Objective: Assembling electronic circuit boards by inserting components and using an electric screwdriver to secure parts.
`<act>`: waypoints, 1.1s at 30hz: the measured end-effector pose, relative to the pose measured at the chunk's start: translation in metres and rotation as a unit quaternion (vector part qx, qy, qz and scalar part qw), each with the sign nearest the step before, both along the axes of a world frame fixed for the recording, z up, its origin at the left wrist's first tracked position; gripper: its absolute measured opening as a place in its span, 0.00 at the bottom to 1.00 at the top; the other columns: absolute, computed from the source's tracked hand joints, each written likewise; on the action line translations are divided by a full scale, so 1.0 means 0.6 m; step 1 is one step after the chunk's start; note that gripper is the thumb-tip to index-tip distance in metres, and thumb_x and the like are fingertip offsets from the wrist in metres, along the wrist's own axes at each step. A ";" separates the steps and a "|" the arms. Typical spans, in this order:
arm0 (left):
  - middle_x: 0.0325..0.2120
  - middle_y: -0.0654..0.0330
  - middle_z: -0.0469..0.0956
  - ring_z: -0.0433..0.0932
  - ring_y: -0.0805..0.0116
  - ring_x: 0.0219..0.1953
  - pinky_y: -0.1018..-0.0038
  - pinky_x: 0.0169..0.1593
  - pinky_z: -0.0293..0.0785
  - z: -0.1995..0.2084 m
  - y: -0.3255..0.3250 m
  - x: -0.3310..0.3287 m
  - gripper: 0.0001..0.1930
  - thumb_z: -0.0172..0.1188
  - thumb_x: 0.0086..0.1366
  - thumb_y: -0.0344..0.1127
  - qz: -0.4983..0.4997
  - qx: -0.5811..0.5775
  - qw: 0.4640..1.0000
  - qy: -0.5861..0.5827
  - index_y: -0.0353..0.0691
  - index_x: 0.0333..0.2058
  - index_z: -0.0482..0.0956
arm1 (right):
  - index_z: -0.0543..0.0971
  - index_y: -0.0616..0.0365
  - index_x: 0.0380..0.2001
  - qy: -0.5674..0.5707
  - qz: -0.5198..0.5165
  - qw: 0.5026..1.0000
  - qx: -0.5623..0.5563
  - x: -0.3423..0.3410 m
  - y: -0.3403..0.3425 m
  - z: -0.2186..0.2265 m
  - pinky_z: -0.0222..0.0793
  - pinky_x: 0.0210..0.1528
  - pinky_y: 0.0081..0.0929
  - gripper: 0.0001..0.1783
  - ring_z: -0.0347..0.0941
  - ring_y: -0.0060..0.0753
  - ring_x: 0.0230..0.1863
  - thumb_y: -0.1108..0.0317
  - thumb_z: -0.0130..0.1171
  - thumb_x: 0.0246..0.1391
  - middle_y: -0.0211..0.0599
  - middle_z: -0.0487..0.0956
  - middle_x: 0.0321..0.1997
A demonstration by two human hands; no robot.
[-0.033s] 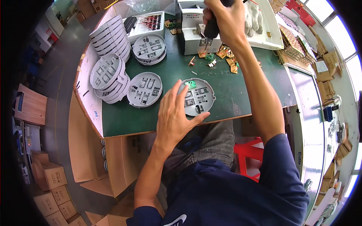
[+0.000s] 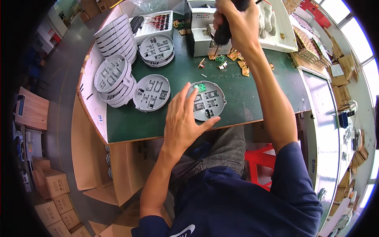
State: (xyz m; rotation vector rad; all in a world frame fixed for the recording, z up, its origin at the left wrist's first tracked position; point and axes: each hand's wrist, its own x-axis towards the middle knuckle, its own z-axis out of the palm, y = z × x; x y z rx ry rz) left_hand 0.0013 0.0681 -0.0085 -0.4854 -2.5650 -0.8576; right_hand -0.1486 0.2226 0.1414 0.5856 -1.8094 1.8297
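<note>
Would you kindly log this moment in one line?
left hand: on round grey plastic housing; right hand: holding black handheld tool; green circuit board: in housing

The person (image 2: 241, 201) wears this wide camera on the head. It looks down at the near green table (image 2: 241, 103).

Grey floor (image 2: 63, 94); red stool (image 2: 260, 162) by a green table (image 2: 242, 104); bright windows (image 2: 356, 37) along the right wall (image 2: 358, 85).

Lettered machine (image 2: 202, 48), logoed shirt (image 2: 237, 201), cartons (image 2: 57, 184) — apparently symbol-printed
</note>
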 end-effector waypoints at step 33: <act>0.64 0.45 0.65 0.68 0.45 0.61 0.53 0.63 0.67 -0.005 0.003 -0.006 0.46 0.69 0.55 0.64 -0.007 -0.008 1.000 0.029 0.32 0.60 0.68 | 0.71 0.61 0.40 -0.081 0.190 0.978 0.038 0.073 -0.041 -0.076 0.67 0.24 0.22 0.14 0.69 0.19 0.18 0.68 0.66 0.59 0.28 0.72 0.18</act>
